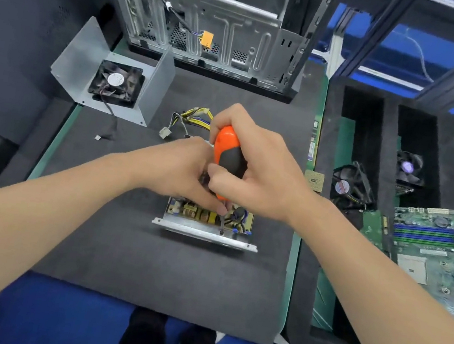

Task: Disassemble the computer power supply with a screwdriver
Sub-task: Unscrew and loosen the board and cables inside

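Note:
The opened power supply (205, 225) lies on the dark mat, its circuit board bared inside a metal base. Yellow and black cables (191, 117) trail from its far side. My right hand (253, 170) grips the orange and black screwdriver (227, 154), which stands nearly upright with its tip down at the near edge of the board. My left hand (182, 167) lies over the supply, a finger reaching down beside the screwdriver shaft. The hands hide much of the board.
The supply's metal cover (83, 59) with a black fan (116, 83) lies at the back left. An empty computer case (202, 19) stands behind. A black foam tray (389, 114) at the right holds two fans; a green motherboard (441, 256) and a loose processor chip (314, 180) lie beside it.

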Tool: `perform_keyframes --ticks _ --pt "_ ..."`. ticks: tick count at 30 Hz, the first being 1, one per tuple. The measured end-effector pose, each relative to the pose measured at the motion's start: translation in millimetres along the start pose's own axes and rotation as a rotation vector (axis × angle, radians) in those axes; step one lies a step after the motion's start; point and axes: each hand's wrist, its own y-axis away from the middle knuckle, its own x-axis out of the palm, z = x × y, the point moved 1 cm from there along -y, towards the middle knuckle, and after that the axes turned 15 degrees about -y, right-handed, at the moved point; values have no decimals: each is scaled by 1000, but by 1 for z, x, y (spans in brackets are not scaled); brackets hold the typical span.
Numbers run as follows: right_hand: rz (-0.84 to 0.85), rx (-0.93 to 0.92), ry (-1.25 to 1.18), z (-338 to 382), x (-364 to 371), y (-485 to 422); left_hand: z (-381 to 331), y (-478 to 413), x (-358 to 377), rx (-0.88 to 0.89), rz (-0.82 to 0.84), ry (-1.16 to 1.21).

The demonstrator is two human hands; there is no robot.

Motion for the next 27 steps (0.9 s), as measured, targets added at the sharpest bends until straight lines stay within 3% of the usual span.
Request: perform_keyframes --ticks 15,27 --pt "-17 21 11 2 1 11 -8 2 6 -68 -28 -270" --pt "-17 -12 37 5 2 18 -14 6 5 -51 -25 -218"
